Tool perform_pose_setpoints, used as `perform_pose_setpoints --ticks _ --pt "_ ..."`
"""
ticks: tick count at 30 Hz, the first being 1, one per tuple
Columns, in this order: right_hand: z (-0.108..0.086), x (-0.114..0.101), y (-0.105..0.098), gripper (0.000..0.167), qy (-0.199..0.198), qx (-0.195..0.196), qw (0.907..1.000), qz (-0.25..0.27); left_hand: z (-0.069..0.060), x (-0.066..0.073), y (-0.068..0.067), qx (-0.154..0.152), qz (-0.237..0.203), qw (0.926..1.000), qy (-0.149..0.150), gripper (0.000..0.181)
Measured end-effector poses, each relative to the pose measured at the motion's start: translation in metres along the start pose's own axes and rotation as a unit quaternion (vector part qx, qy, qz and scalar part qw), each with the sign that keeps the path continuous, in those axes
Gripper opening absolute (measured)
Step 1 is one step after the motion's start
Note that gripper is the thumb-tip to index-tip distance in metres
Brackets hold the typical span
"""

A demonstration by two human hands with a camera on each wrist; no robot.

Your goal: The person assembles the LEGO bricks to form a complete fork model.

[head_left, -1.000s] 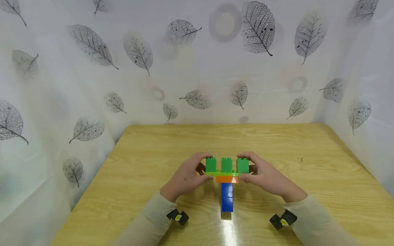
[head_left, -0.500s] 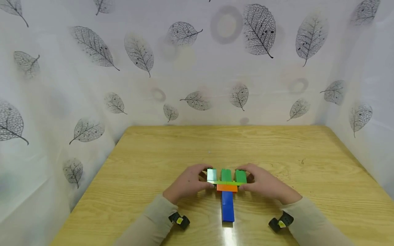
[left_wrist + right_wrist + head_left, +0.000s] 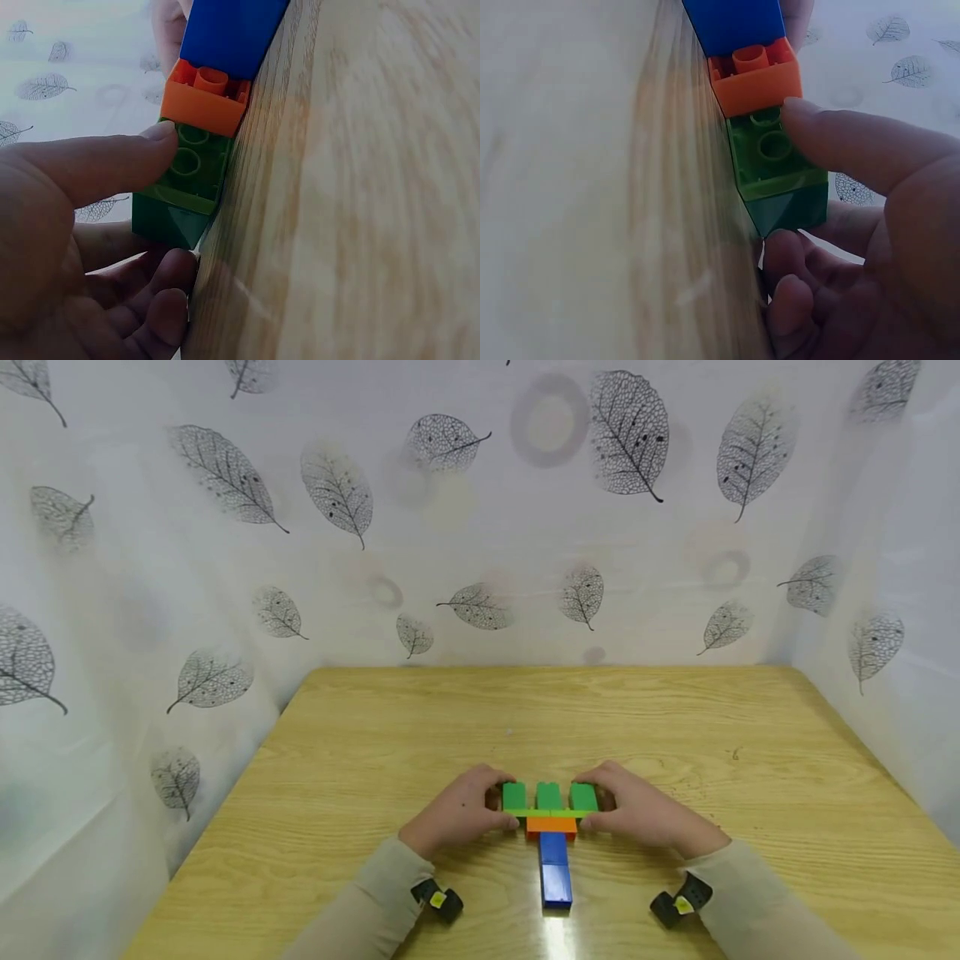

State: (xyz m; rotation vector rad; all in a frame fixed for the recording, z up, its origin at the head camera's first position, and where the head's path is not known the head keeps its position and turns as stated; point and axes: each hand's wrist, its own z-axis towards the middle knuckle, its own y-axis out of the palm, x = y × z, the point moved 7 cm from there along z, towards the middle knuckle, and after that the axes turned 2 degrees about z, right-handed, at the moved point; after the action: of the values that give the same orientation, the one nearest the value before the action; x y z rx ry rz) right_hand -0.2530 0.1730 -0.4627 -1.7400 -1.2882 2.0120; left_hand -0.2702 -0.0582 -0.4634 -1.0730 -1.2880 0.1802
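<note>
A fork-shaped toy building block model lies flat on the wooden table. Its blue blocks [image 3: 555, 877] point toward me, joined to an orange block [image 3: 551, 828]. Beyond that sit a lime-green strip [image 3: 551, 814] and three separate green blocks [image 3: 549, 795] in a row. My left hand [image 3: 465, 810] pinches the left end, thumb on the lime-green underside and fingers at the green block [image 3: 172, 217]. At the right end my right hand [image 3: 645, 806] does the same, its thumb beside the orange block [image 3: 757, 86]. Hollow tubes show under the lime-green part in both wrist views.
The wooden table [image 3: 420, 718] reaches back to a pale curtain [image 3: 480, 527] printed with grey leaves, which also hangs at both sides. Dark wrist-worn devices [image 3: 437, 899] sit at both sleeves. A light reflection lies at the front.
Both hands have lowered the block model toward me; the tilted model has come down flat onto the table. Both hands keep their hold on its ends.
</note>
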Motion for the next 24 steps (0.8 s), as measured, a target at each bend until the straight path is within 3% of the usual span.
perform_pose_setpoints --ticks 12,24 --pt "0.002 -0.002 0.002 0.071 -0.016 0.014 0.9992 -0.035 0.004 -0.008 -0.004 0.004 -0.002 0.9999 -0.014 0.056" --pt "0.009 0.0 0.008 0.07 0.016 0.035 0.9986 -0.035 0.005 -0.015 -0.008 0.002 -0.015 0.9997 -0.019 0.056"
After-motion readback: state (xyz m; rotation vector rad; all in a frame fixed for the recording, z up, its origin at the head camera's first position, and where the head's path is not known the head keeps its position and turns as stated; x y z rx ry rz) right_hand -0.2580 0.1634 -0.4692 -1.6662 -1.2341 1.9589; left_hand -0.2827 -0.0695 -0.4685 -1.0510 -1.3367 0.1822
